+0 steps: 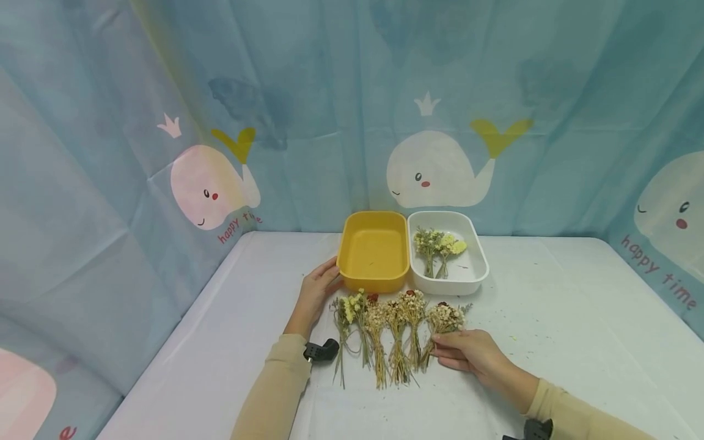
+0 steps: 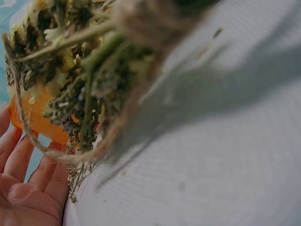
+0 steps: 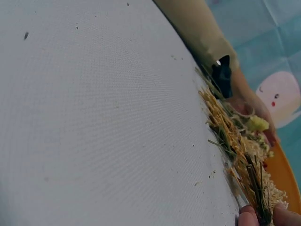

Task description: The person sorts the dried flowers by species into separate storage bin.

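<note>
At the near left corner of a yellow bin point(image 1: 374, 284), my left hand point(image 1: 315, 294) touches the bin's side with extended fingers. In the left wrist view, the palm of this left hand point(image 2: 28, 193) shows, with a twine-tied bunch of dried flowers point(image 2: 75, 94) in front. My right hand point(image 1: 473, 353) pinches the stems of the rightmost bunch of dried flowers point(image 1: 444, 319) between thumb and fingers. To its left, several more dried bunches point(image 1: 376, 324) lie side by side. The right wrist view shows the thumb and a fingertip on either side of the stems point(image 3: 257, 188).
A white bin point(image 1: 478, 269) stands against the yellow one's right side, holding yellow and green dried flowers point(image 1: 434, 244). Both rest on the white table point(image 1: 550, 305), near a hanging blue curtain point(image 1: 330, 165) with whale prints. Small plant crumbs are scattered on the tabletop.
</note>
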Available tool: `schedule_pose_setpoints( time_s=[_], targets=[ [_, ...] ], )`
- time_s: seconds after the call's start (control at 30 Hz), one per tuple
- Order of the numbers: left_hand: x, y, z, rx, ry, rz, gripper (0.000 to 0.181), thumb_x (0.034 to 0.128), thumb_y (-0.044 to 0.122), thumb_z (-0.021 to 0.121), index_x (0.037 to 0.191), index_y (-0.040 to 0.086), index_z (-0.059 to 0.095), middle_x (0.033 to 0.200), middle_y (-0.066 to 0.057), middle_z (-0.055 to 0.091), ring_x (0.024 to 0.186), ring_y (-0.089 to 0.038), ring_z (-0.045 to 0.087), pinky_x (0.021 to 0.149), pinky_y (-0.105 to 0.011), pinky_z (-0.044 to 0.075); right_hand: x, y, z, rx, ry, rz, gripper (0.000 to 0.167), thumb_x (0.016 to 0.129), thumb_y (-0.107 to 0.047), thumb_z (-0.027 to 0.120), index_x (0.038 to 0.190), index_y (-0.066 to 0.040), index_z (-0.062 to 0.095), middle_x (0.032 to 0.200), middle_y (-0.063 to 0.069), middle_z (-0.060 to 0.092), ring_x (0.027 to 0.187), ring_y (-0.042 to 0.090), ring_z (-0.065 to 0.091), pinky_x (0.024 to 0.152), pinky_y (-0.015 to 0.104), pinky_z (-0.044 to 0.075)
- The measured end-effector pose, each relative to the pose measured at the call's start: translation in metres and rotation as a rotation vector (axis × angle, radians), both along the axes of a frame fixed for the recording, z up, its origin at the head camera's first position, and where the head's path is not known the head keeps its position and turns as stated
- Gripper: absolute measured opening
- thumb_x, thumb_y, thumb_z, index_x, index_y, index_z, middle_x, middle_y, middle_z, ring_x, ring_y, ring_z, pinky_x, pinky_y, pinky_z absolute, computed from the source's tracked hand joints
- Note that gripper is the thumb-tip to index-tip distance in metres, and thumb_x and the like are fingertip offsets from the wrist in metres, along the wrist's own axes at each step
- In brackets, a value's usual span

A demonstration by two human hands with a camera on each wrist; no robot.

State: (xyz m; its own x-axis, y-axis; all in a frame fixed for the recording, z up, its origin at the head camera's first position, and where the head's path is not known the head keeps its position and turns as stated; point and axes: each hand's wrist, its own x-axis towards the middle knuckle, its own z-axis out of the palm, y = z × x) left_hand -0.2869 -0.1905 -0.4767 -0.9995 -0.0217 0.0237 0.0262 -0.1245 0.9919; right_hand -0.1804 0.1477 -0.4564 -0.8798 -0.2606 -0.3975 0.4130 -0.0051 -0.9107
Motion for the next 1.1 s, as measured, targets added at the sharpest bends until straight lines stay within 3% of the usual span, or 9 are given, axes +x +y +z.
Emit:
schedule_pose_setpoints(
  time_s=[0.53,0.87,1.1],
  targets=[
    [0.003,0.002,0.001,0.011,-0.008,0.010,0.047,0.1019,0.023,0.058,0.147,0.012,0.050,0.150,-0.006,0.051,0.138,-0.026,0.050,0.114,-0.040,0.048,0.002,-0.004,0.001,-0.001,-0.028,-0.072,0.014,0.090,-0.009,0.071,0.099,0.002,0.067,0.088,0.003,0.072,0.081,0.012,0.072,0.083,0.026,0.063],
    [0.002,0.002,0.001,0.015,-0.012,0.011,0.047,0.1020,0.022,0.058,0.147,0.012,0.049,0.151,-0.007,0.051,0.139,-0.026,0.050,0.113,-0.041,0.049,0.014,0.005,0.004,0.052,0.004,-0.102,0.047,0.090,-0.010,0.071,0.127,0.015,0.054,0.106,0.007,0.067,0.090,0.014,0.070,0.086,0.030,0.063],
    [0.001,0.002,0.001,0.023,-0.007,0.010,0.046,0.1018,0.023,0.058,0.146,0.012,0.051,0.150,-0.006,0.052,0.138,-0.025,0.051,0.113,-0.040,0.049,0.022,0.010,0.016,0.043,0.031,-0.074,0.047,0.090,-0.012,0.072,0.127,0.012,0.056,0.104,0.003,0.072,0.093,0.012,0.071,0.087,0.029,0.063]
  ],
)
